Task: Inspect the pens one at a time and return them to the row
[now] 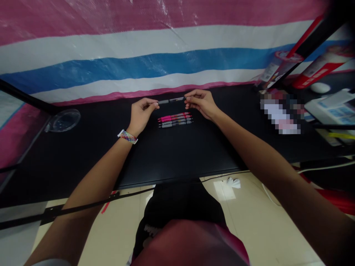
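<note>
Between my two hands a clear pen with a grey grip point(171, 100) is held level above the far part of the black table. My left hand point(142, 114) pinches its left end between thumb and fingers. At the other end, my right hand point(201, 103) grips the tip with its thumb and fingertips. Just below lie several pens side by side on the table: pink pens point(173, 118) at the back and grey pens point(175, 122) in front, all pointing the same way.
A clear plastic lid point(64, 120) lies at the far left of the black table point(177, 155). To the right stand a cup with a red straw point(277, 70) and a red-and-white container point(318, 68), near papers point(332, 109). A striped sheet point(166, 59) hangs behind. A white cable point(327, 167) runs at right.
</note>
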`<action>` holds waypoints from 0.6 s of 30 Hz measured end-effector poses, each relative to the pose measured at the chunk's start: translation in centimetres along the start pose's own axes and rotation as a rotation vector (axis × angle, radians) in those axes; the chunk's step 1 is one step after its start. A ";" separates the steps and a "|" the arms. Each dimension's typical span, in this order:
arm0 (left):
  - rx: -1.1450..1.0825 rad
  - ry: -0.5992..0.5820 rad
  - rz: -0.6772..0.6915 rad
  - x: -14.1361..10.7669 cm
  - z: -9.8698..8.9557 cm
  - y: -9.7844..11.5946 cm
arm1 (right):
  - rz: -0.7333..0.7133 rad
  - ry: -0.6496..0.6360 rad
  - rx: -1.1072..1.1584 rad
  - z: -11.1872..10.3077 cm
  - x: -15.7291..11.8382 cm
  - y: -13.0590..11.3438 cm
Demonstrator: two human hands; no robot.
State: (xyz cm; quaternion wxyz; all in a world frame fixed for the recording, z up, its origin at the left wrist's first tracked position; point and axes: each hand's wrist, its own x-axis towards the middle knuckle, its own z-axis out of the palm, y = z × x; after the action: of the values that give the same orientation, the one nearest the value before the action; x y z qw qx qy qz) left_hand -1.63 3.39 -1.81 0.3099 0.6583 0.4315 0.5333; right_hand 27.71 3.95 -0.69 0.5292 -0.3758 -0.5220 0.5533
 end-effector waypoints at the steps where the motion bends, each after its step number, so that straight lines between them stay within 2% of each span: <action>1: 0.031 -0.008 0.010 0.0 0.0 0.1 | 0.004 0.002 0.002 0.0 0.0 0.0; 5: 0.121 -0.017 0.050 -0.1 0.0 0.5 | 0.024 -0.009 -0.004 0.1 0.0 -0.1; 9: 0.058 -0.011 0.061 -0.1 0.3 0.6 | 0.036 0.001 -0.016 0.3 -0.2 -0.4; 13: -0.019 -0.045 0.011 -0.1 0.5 0.7 | 0.040 -0.004 -0.024 0.5 -0.4 -0.6; 18: -0.023 -0.049 0.058 -0.1 0.5 0.7 | 0.016 -0.021 0.006 0.5 -0.4 -0.4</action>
State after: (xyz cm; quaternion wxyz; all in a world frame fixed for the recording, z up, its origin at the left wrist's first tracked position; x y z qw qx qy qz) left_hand -1.04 3.02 -1.39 0.3124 0.6798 0.3984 0.5306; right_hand 27.36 3.43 -0.24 0.5205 -0.3724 -0.5229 0.5630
